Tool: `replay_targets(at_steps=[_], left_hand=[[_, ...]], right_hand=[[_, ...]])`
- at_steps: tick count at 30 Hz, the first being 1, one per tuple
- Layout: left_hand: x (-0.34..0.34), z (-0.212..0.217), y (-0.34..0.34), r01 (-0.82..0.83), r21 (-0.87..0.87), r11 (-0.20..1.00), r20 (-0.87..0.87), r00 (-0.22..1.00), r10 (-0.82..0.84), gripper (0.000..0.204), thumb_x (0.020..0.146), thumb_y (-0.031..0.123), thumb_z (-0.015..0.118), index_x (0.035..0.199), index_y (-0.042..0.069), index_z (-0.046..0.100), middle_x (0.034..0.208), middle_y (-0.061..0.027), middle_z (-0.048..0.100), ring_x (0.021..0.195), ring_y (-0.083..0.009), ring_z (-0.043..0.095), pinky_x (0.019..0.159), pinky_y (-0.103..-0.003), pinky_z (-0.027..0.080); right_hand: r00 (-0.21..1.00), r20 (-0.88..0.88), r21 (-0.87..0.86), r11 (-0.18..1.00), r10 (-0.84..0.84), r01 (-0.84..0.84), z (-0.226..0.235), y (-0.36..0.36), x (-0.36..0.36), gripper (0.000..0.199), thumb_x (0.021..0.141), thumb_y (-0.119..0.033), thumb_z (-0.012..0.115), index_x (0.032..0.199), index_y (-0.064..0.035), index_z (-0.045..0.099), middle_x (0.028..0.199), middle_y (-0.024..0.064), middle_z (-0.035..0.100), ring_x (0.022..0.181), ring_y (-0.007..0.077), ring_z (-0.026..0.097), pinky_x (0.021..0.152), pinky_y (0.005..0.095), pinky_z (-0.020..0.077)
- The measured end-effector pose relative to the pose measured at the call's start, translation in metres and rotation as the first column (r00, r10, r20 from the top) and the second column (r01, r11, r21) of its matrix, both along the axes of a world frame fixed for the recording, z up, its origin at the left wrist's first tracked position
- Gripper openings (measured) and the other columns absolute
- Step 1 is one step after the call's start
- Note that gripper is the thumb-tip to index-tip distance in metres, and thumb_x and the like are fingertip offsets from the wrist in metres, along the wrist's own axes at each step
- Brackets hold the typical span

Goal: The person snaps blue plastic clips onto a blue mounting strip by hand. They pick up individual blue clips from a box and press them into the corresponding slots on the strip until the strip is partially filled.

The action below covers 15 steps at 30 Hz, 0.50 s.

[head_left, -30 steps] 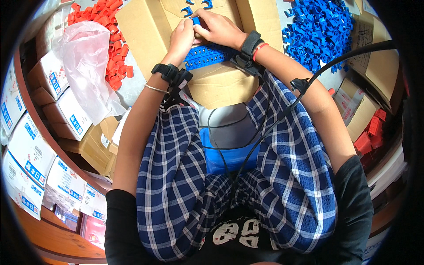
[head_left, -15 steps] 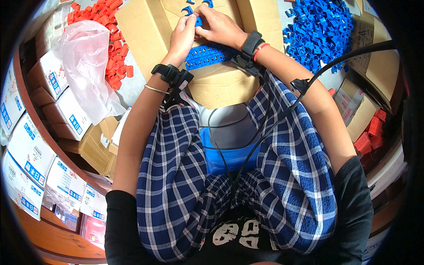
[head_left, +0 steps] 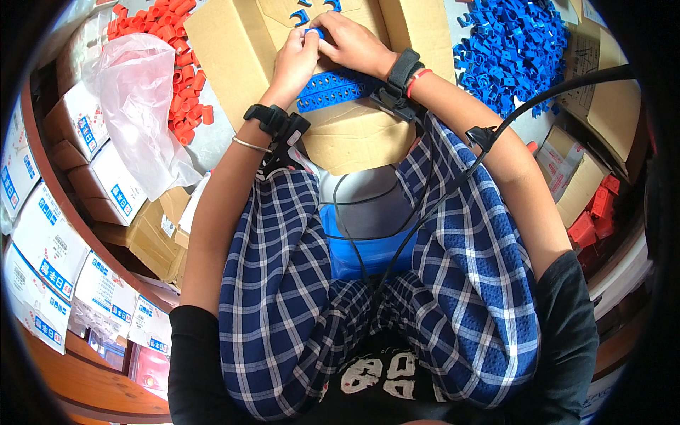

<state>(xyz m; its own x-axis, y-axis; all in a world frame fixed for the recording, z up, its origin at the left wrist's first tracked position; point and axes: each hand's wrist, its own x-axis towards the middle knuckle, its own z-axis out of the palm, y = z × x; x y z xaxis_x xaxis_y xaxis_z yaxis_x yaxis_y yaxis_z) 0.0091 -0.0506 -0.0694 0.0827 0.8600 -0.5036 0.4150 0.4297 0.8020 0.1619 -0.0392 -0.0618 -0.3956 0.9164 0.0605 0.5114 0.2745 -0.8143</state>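
Above an open cardboard box (head_left: 253,39), my left hand (head_left: 295,62) and my right hand (head_left: 354,44) meet at the fingertips. They pinch a small blue plastic clip (head_left: 316,32) between them, and the fingers cover most of it. Just beyond my hands, several loose blue U-shaped clips (head_left: 301,15) lie on the box's bottom. On the near side, beneath my wrists, blue clips (head_left: 328,89) sit side by side in straight rows; my right hand and wrist strap hide their right end.
A big heap of blue clips (head_left: 508,57) lies right of the box, orange-red tube pieces (head_left: 188,92) left of it. A clear plastic bag (head_left: 134,99) rests on white cartons (head_left: 117,177). A black cable (head_left: 524,106) crosses my right arm. Red parts (head_left: 601,205) lie far right.
My fingers have shifted slightly around the blue clip, and less of it shows between them. My left hand has edged a little to the right. The surrounding things have not moved.
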Motion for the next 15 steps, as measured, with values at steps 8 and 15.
replay_targets(at_steps=[8,15], left_hand=[[0.0055,-0.0019,-0.0012,0.042,0.181,0.983,0.012,0.999,-0.045,0.031,0.096,0.028,0.05,0.109,0.0,0.053,0.086,-0.0049,0.06,0.075,-0.0099,0.056,0.069,-0.024,0.047],[0.0043,0.0004,-0.0015,0.032,0.154,0.988,-0.066,0.998,-0.022,0.038,0.092,0.036,0.054,0.109,0.002,0.056,0.094,-0.0148,0.066,0.087,-0.0259,0.065,0.078,-0.035,0.049]], right_hand=[[0.993,-0.009,-0.121,0.986,-0.115,0.113,0.0039,-0.0015,0.0048,0.032,0.084,-0.026,0.06,0.103,-0.0015,0.054,0.095,0.0188,0.063,0.089,0.0349,0.062,0.078,0.0415,0.0502],[0.998,-0.047,-0.124,0.991,-0.05,0.044,0.0035,0.0003,0.005,0.03,0.085,-0.024,0.06,0.103,-0.0013,0.05,0.093,0.0202,0.063,0.087,0.0369,0.062,0.076,0.0426,0.0502]])
